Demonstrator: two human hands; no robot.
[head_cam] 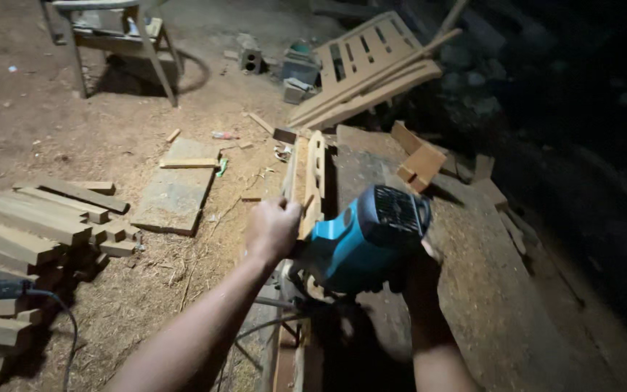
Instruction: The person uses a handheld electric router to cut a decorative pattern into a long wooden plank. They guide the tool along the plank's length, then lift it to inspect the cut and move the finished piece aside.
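Our left hand (271, 229) closes its fingers on the near end of the curved wooden slat (316, 181), whose long axis runs away from us, while our right hand (416, 270) grips the blue power tool (361, 239) just beside it.

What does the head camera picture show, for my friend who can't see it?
A person's right hand holds a blue power tool against a carved wooden piece on a dusty workbench, and the left hand steadies the wood. Wood blocks lie stacked on the sawdust floor at left.
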